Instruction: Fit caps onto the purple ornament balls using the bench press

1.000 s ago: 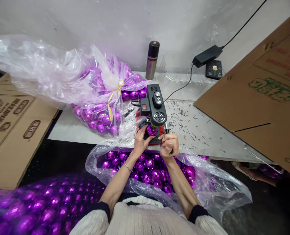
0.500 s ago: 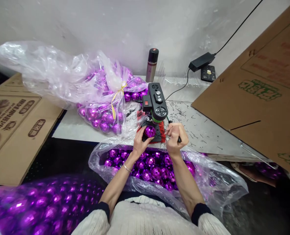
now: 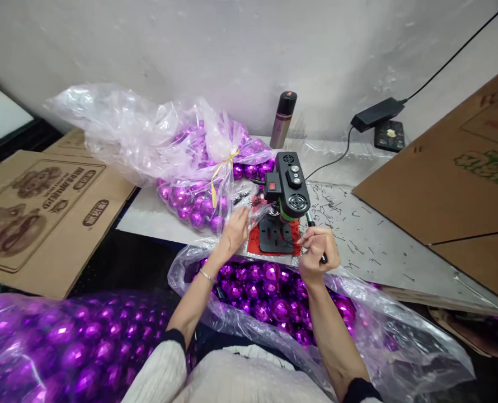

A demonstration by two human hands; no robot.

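Note:
My right hand (image 3: 319, 252) is wrapped around the black-ended lever of a small black bench machine (image 3: 293, 184) with a red switch. My left hand (image 3: 235, 229) is just left of the machine's flat black base plate (image 3: 274, 236). Its fingers are drawn together, and whatever they hold, if anything, is hidden. No ball sits on the plate, which lies over a red cloth (image 3: 254, 242). Below my wrists, shiny purple faceted balls (image 3: 272, 291) fill an open clear plastic bag (image 3: 182, 268).
A tied clear bag of purple balls (image 3: 190, 201) lies left of the machine. Behind stand a spray can (image 3: 283, 120) and a black power adapter (image 3: 377, 113). Thin black bits litter the white tabletop (image 3: 358, 224). Cardboard boxes (image 3: 442, 190) flank both sides; another ball-filled bag (image 3: 73, 347) is lower left.
The purple ball that my left hand held at the base plate is gone from there. My left hand has moved left, off the plate. My right hand stays on the lever; the view has shifted.

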